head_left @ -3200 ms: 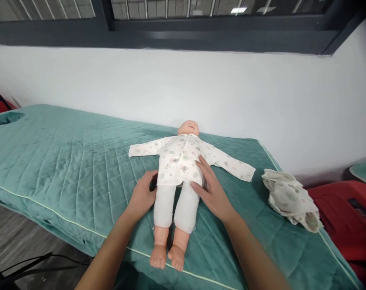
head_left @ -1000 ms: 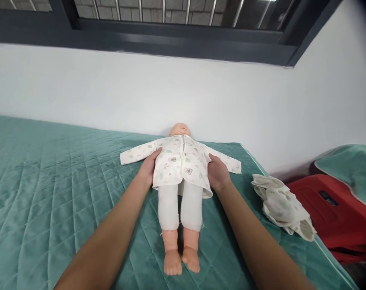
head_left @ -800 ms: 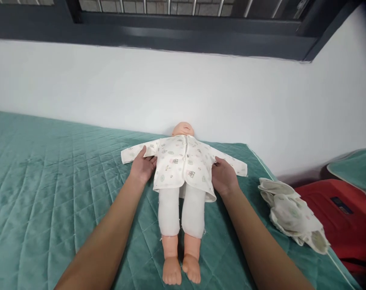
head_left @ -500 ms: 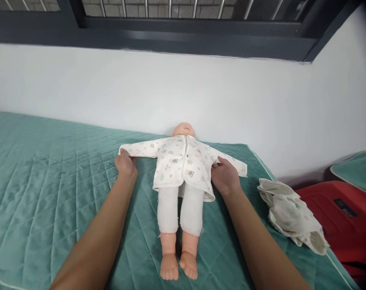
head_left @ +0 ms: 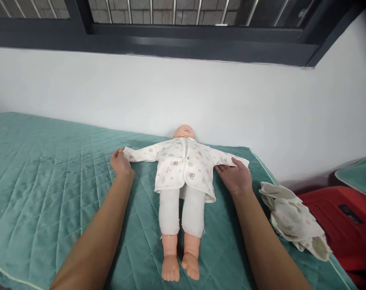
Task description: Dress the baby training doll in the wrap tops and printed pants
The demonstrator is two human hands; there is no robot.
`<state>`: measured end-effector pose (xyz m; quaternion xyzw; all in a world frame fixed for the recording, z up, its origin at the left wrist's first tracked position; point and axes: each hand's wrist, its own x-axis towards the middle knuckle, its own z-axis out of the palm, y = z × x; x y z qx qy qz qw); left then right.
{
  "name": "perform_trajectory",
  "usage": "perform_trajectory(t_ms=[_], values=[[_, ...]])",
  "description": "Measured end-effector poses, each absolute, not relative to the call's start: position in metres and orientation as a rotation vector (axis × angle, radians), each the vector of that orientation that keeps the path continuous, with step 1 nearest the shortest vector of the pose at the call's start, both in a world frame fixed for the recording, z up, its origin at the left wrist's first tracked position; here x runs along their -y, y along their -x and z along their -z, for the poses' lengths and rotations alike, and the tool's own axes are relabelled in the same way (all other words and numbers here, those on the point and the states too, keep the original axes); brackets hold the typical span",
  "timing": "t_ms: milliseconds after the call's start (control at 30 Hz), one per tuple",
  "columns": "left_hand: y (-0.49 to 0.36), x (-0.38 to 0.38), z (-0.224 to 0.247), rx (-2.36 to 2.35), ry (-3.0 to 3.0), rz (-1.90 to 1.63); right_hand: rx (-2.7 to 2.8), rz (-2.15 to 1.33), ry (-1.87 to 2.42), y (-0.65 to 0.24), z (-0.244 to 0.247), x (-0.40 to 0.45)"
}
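Note:
A baby doll (head_left: 171, 268) lies on its back, legs toward me, in a white printed baby shirt (head_left: 171, 169) fastened down the front. White padding wraps its upper legs. Both sleeves are spread outward. My left hand (head_left: 121, 164) is closed at the cuff of the left-hand sleeve, fingertips pinched at its edge. On the other side, my right hand (head_left: 236, 177) has its fingers under the right-hand sleeve and its thumb over the lower edge near the cuff. Part of those fingers is hidden by the cloth.
A green quilted cover (head_left: 65, 177) lies under the doll, against a white wall (head_left: 140, 92). Crumpled printed cloth (head_left: 294, 219) rests at the right edge, beside a red case (head_left: 337, 217). A dark window frame (head_left: 201, 42) with bars runs above.
My right hand has slid outward along its sleeve, from near the shirt's side toward the cuff. My left hand has shifted slightly outward, and the left-hand cuff sits a little differently.

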<state>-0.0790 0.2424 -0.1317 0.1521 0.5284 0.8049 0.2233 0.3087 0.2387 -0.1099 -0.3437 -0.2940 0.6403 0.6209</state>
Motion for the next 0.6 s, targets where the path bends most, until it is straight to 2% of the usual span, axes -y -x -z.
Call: perform_trajectory(t_ms=[100, 200, 333, 467, 600], values=[[0.072, -0.229, 0.125, -1.590, -0.502, -2.311, 0.616, -1.335, 0.817, -0.317, 0.108, -0.238], [0.054, -0.213, 0.118, -1.659, -0.929, -2.345, 0.559, -1.030, 0.979, -0.319, 0.112, -0.235], [0.021, -0.186, 0.113, -1.611, -1.508, -2.127, 0.804, -0.619, 1.221, -0.299, 0.127, -0.219], [-0.003, -0.156, 0.112, -1.385, -1.936, -1.787, 1.141, -0.612, 1.225, -0.260, 0.133, -0.175], [-0.008, -0.129, 0.109, -1.204, -2.071, -1.634, 1.552, -0.651, 1.109, -0.234, 0.122, -0.126]])
